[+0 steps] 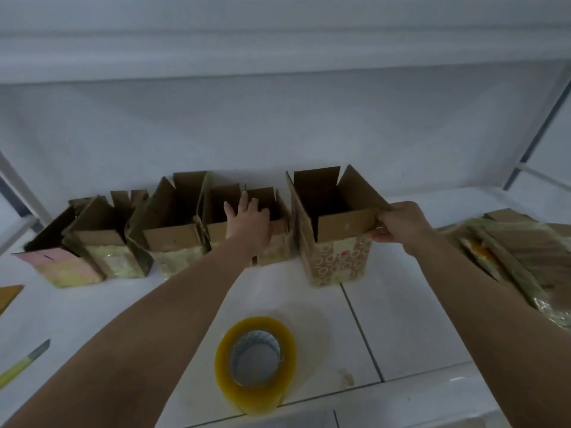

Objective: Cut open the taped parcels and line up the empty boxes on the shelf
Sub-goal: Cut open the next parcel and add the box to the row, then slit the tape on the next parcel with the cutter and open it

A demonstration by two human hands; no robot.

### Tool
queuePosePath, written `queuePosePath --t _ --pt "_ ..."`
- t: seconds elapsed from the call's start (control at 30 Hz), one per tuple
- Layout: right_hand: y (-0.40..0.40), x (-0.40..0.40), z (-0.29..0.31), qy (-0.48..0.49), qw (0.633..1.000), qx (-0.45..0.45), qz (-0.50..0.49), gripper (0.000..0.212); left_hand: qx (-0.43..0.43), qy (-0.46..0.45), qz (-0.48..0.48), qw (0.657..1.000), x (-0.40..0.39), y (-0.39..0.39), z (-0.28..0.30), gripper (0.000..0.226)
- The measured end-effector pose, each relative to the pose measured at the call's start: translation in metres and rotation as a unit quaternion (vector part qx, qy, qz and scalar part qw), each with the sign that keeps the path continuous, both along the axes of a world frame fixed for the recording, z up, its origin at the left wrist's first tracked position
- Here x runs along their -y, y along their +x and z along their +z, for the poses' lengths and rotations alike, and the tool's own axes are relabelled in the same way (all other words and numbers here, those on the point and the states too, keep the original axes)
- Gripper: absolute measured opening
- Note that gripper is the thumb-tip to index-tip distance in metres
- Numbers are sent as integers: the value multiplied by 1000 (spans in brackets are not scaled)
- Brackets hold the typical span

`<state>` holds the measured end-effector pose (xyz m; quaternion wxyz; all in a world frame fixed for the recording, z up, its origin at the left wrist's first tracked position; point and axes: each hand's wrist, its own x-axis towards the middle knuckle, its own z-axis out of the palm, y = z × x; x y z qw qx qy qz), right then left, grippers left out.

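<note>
Several opened cardboard boxes stand in a row against the back wall of the white shelf (401, 319). My left hand (248, 222) rests with spread fingers on the front flap of a small box (272, 242) in the middle of the row. My right hand (398, 223) pinches the right front corner of the rightmost box (336, 261), a taller box printed with rings, its flaps standing up. This box stands slightly apart from the row. Further left are a wider box (173, 242), another box (108, 257) and a tipped pinkish box (61, 267).
A roll of yellowish clear tape (256, 366) stands near the front, between my arms. A knife with a yellow-green handle (21, 366) lies at the left edge. Taped parcels (519, 251) are piled at the right. A brown cardboard piece (9, 295) pokes in at the left.
</note>
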<state>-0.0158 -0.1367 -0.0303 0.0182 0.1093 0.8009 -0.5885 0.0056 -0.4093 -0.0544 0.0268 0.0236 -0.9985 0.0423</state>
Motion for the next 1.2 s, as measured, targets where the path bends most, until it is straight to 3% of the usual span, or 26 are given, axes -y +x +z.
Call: queuePosePath --t 0.23,0.83,0.97,1.07,1.13,1.2 --pt "-29 25 -8 -25 999 6 -24 13 -2 35 26 999 19 -10 -10 39" --pt "-40 54 -11 -127 985 12 120 29 -26 61 31 997 20 1 -10 37" --pt "-32 52 -11 23 992 3 121 61 -54 62 16 997 17 12 -5 44" --pt "-18 45 -9 167 976 -55 130 67 -83 78 -5 993 12 19 0 43" --pt "-3 35 -7 281 942 -113 149 63 -100 90 -33 990 4 24 4 44" --pt "15 21 -5 416 881 -162 155 60 -118 87 -75 986 -11 27 8 43"
